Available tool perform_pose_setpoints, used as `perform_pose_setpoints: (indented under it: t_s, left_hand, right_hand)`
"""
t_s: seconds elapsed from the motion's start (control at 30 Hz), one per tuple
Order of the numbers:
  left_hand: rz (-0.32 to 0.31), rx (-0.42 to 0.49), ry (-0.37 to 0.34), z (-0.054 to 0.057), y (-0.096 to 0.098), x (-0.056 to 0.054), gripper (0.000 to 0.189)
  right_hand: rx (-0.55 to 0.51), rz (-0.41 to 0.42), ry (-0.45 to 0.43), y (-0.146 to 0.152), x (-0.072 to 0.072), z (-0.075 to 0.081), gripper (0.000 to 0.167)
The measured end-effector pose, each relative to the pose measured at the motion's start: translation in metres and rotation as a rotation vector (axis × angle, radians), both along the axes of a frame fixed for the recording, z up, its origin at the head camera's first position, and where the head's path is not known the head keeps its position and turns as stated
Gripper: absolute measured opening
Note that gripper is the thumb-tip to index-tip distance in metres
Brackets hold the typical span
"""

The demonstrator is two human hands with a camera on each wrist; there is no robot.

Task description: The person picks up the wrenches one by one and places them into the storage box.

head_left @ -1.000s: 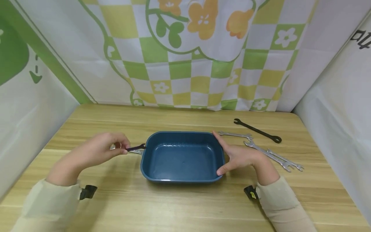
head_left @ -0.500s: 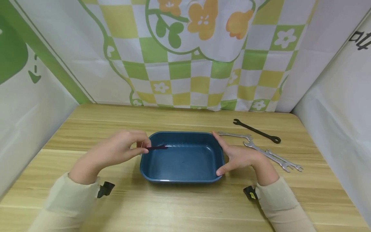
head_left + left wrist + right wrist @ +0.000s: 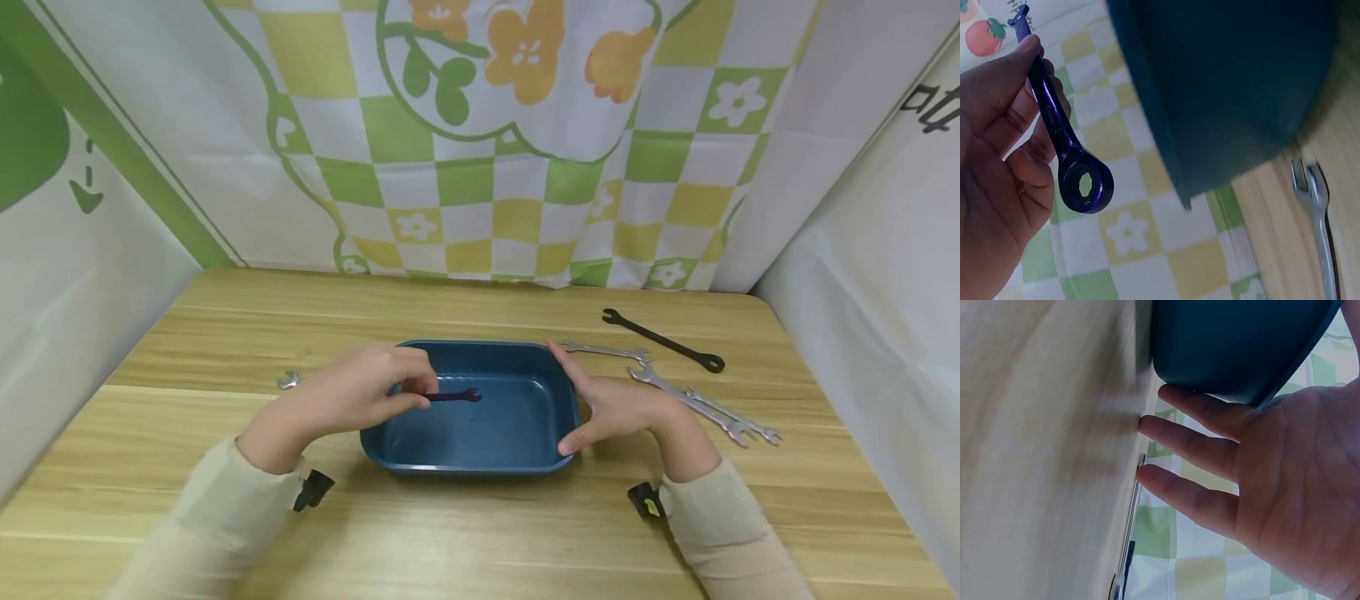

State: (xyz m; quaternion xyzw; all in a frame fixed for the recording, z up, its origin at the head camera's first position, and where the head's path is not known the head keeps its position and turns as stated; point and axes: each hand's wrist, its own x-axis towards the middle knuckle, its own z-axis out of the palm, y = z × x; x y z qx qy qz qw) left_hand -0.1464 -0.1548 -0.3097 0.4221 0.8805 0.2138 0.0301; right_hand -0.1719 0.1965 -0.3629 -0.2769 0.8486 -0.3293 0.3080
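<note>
A dark purple wrench is pinched between thumb and fingers of my left hand. Its ring end shows close up in the left wrist view; in the head view its open end points right, over the blue rectangular tray. My right hand rests against the tray's right side, with the thumb on the front corner and a finger at the back corner. In the right wrist view the other fingers are stretched out straight beside the tray wall. The tray's left end is partly hidden by my left hand.
A black wrench and several silver wrenches lie on the table right of the tray. Left of it, the end of another silver wrench shows behind my left arm. A checkered cloth hangs along the back edge.
My left hand has moved right with the purple wrench, from left of the tray to over it. The right hand has stayed against the tray.
</note>
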Motion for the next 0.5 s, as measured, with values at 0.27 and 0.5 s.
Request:
perform_pose_setpoints:
  t_s: [0.27, 0.5]
  left_hand:
    - [-0.081, 0.010, -0.057, -0.012, 0.020, -0.005, 0.004]
    - [-0.106, -0.024, -0.118, -0.027, 0.030, -0.008, 0.004]
  right_hand:
    - [0.003, 0.001, 0.017, 0.001, 0.000, -0.001, 0.132]
    - [0.001, 0.004, 0.013, 0.002, -0.001, -0.001, 0.132]
